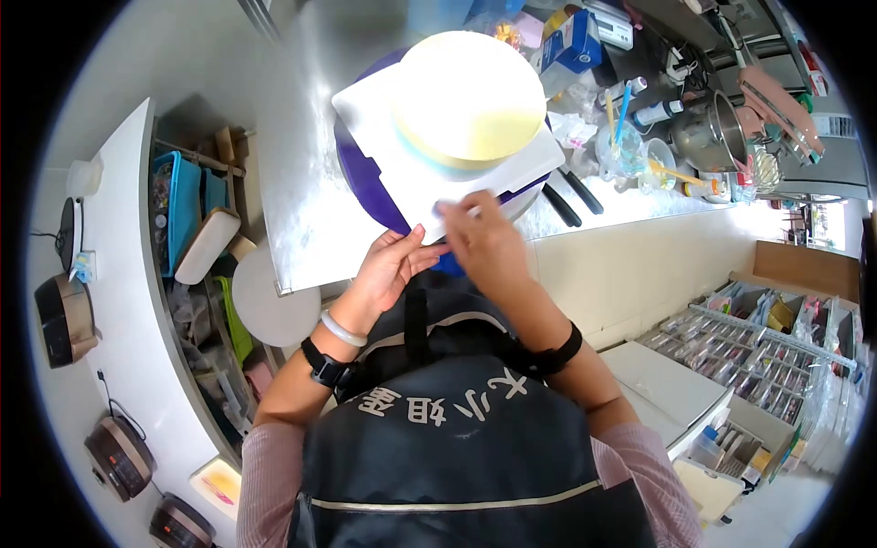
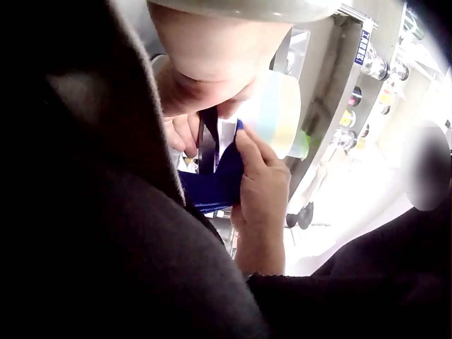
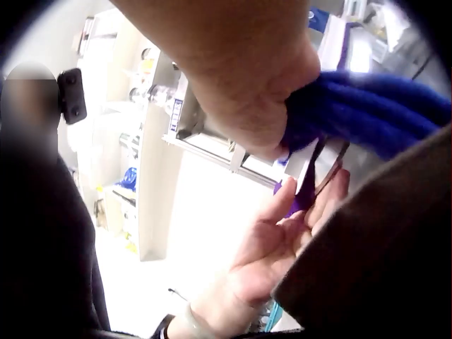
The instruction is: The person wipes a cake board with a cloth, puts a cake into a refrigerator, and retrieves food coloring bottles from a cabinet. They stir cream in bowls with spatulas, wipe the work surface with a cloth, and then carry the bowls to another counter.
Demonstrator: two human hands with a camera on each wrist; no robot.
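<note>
A round pale-yellow cake [image 1: 470,100] with a light-blue lower band stands on a white square board [image 1: 402,183], which lies over a purple round base [image 1: 361,178]. My left hand [image 1: 397,265] is by the board's near corner, palm up with thumb and fingers spread. Just right of it is my right hand [image 1: 489,242], blurred. In the right wrist view my right hand gathers a folded blue cloth [image 3: 374,113], just above my left hand [image 3: 272,251]. The left wrist view shows a dark narrow strip [image 2: 207,141] beside the cloth [image 2: 212,191], close to the left fingers.
Two black-handled tools [image 1: 571,196] lie right of the board. Beyond them are plastic cups [image 1: 621,142] with sticks, a metal mixing bowl [image 1: 708,132] and a pink stand mixer [image 1: 781,110]. A blue box [image 1: 571,41] stands at the back. Left, a shelf holds a blue bin [image 1: 174,215].
</note>
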